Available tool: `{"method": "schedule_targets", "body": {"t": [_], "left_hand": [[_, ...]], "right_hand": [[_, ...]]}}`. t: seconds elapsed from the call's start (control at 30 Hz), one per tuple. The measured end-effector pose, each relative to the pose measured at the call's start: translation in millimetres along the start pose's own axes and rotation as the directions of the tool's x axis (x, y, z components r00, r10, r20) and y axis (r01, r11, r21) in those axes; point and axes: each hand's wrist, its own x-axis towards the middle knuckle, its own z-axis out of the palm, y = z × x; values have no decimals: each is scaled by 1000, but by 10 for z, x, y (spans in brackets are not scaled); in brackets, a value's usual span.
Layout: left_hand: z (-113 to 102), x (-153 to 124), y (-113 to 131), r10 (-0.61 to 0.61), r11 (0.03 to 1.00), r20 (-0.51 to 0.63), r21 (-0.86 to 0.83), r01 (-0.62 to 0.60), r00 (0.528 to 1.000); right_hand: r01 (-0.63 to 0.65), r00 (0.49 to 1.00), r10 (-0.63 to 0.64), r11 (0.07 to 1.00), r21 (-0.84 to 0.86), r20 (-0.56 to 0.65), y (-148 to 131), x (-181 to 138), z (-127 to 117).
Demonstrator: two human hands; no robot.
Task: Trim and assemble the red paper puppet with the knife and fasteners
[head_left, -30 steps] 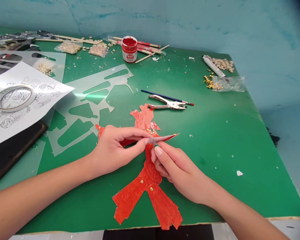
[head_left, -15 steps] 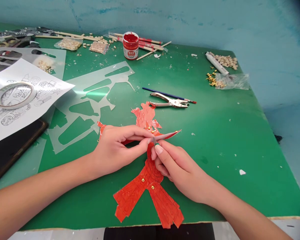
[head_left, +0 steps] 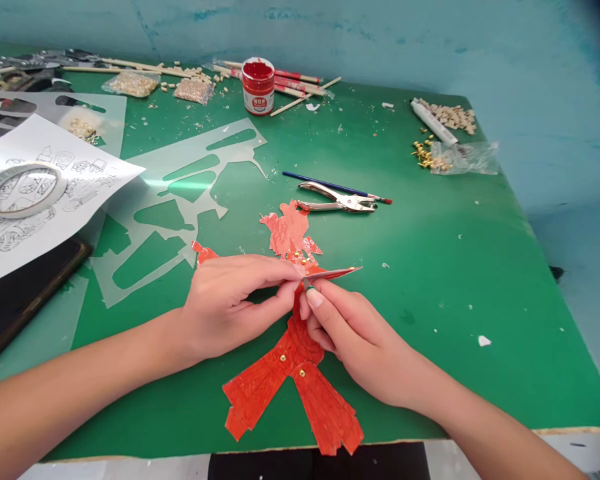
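Observation:
A red jointed puppet (head_left: 267, 387), cut from thin sheet and joined with brass fasteners, lies on the green table. Its head part points away from me and its two legs spread toward the near edge. My left hand (head_left: 240, 300) is closed in a pinch on a raised piece of the puppet, whose pale underside and pointed tip slant to the right. Right beside it, my right hand (head_left: 363, 333) is closed with thumb on index finger, against that same piece. A small grey point with a dark green edge shows at the right thumb; its kind is unclear. Both hands cover the puppet's middle.
Beyond the puppet lie a hole punch (head_left: 337, 198) and a blue paintbrush (head_left: 330, 183). A red paint jar (head_left: 258, 100) stands at the back. Cut plastic sheet (head_left: 150, 180), printed paper with a tape roll (head_left: 55, 193) and a dark phone-like slab (head_left: 25, 307) lie left; a white tube (head_left: 434, 122) and brass fasteners (head_left: 423, 155) lie right.
The raised red piece has tipped flatter, so less of its pale underside shows. Both hands keep their pinch at nearly the same spot. The whole view has shifted slightly.

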Motion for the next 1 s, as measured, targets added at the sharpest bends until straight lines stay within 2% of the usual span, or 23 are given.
{"method": "schedule_targets", "body": {"t": [0.17, 0.5, 0.83, 1.0], "left_hand": [[12, -12, -1, -14, 1000, -23, -5, 13, 1000], [-15, 12, 8, -55, 998, 20, -24, 55, 998], [14, -14, -5, -1, 1000, -13, 20, 2, 1000], [1, -23, 5, -2, 999, 12, 40, 1, 1000]], "right_hand": [[-1, 1000, 1, 1000, 3, -2, -9, 11, 2], [23, 1000, -23, 999, -24, -17, 20, 12, 8], [29, 999, -30, 998, -49, -23, 10, 9, 18], [34, 999, -36, 997, -65, -30, -1, 21, 21]]}}
